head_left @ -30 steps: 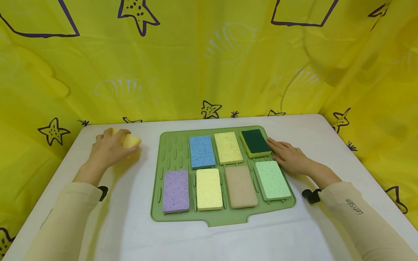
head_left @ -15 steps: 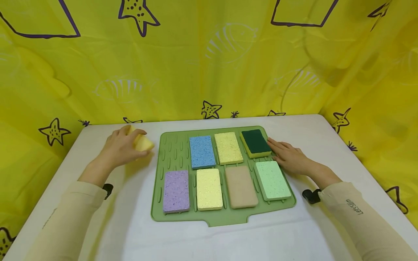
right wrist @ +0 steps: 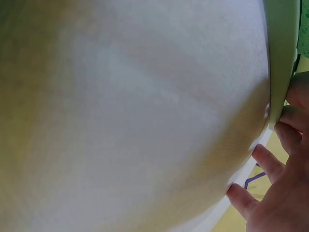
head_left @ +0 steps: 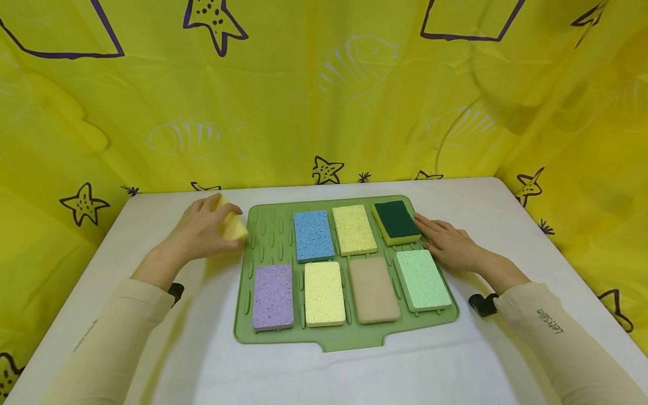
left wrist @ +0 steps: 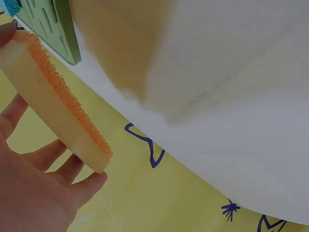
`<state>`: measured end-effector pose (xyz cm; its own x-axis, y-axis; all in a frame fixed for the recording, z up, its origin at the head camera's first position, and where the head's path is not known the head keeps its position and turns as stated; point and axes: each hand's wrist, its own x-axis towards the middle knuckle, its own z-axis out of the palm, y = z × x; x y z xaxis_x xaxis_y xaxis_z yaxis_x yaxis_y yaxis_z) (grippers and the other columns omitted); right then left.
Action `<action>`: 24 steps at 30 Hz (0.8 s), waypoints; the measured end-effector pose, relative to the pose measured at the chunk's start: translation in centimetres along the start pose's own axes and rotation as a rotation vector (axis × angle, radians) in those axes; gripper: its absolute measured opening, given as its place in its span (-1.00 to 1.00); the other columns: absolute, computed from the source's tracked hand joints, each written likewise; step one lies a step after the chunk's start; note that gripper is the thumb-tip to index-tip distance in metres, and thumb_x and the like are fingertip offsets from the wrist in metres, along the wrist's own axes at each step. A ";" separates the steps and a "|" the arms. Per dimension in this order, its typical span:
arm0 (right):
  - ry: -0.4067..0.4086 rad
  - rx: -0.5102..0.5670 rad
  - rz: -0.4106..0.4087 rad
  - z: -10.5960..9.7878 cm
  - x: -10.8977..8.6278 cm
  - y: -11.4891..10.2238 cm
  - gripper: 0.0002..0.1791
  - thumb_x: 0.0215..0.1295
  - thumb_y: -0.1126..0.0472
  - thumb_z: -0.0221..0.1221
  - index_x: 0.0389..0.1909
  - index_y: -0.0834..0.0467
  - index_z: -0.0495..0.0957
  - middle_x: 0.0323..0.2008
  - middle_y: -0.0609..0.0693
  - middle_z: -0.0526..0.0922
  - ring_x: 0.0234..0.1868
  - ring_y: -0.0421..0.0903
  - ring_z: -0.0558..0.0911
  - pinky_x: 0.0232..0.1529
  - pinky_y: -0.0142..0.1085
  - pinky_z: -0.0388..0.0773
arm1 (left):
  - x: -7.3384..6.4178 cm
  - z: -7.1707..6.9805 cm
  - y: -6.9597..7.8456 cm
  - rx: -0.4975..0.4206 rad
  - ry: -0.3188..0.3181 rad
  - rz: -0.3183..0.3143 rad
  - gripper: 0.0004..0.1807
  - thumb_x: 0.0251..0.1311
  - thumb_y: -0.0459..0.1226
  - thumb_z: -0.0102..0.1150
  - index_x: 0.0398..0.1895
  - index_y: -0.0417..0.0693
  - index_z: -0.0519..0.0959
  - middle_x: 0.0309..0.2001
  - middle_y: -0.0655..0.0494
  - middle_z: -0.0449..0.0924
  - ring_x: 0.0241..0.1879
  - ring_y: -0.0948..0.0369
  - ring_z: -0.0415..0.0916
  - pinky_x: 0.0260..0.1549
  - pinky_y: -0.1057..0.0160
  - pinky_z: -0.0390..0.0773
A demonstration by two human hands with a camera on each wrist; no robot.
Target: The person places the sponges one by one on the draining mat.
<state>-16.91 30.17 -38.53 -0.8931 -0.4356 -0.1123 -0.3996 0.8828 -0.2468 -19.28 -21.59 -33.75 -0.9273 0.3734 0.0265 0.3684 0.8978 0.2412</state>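
Note:
My left hand (head_left: 202, 232) grips a yellow sponge (head_left: 232, 226) just above the table, at the left edge of a green ribbed mat (head_left: 268, 236). In the left wrist view the sponge (left wrist: 53, 106) shows an orange scrub face, held between thumb and fingers (left wrist: 72, 166). The mat's back-left slot is bare. My right hand (head_left: 448, 243) lies flat with straight fingers against the mat's right edge, beside a dark green sponge (head_left: 396, 221) and a light green sponge (head_left: 422, 279). The right wrist view has those fingers (right wrist: 285, 135) touching the mat's rim (right wrist: 281, 58).
Blue (head_left: 313, 235), pale yellow (head_left: 354, 229), purple (head_left: 273, 296), yellow (head_left: 324, 293) and tan (head_left: 373, 289) sponges also lie on the mat. The white table (head_left: 202, 349) is ringed by a yellow curtain (head_left: 324, 101) at the back and both sides.
My left hand has carried the yellow sponge rightward, from the table's left part to the mat's left edge. The right hand has stayed still.

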 end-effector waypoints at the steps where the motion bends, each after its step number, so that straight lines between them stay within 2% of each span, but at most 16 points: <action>1: 0.000 -0.001 0.000 0.0 0.0 0.0 -0.37 0.55 0.13 -0.06 0.54 0.24 0.06 0.55 0.18 0.05 0.42 0.33 0.20 0.06 0.29 0.35 | 0.1 0.0 0.1 -0.003 -0.002 0.004 -0.38 0.00 -0.05 0.35 0.17 0.03 0.46 0.43 -0.49 0.06 0.33 -0.49 0.09 0.30 -0.42 0.08; 11: -0.011 -0.001 0.012 0.1 0.1 0.0 -0.36 0.56 0.12 -0.07 0.55 0.22 0.05 0.56 0.17 0.03 0.43 0.32 0.18 0.08 0.30 0.33 | 0.8 0.5 1.0 -0.001 -0.030 0.084 -0.36 0.00 -0.05 0.37 0.20 0.03 0.46 0.44 -0.48 0.07 0.34 -0.48 0.10 0.36 -0.36 0.06; 24: -0.008 -0.011 0.014 0.3 0.1 0.2 -0.35 0.55 0.12 -0.06 0.55 0.21 0.04 0.56 0.16 0.03 0.43 0.33 0.18 0.08 0.31 0.33 | 1.5 0.9 2.0 -0.019 -0.089 0.136 -0.32 0.01 -0.03 0.38 0.26 0.09 0.43 0.48 -0.40 0.04 0.41 -0.37 0.06 0.39 -0.34 0.08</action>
<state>-17.03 30.30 -38.87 -0.8970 -0.4245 -0.1230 -0.3893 0.8907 -0.2349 -19.88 -19.00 -34.11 -0.8589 0.5114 -0.0257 0.4883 0.8331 0.2600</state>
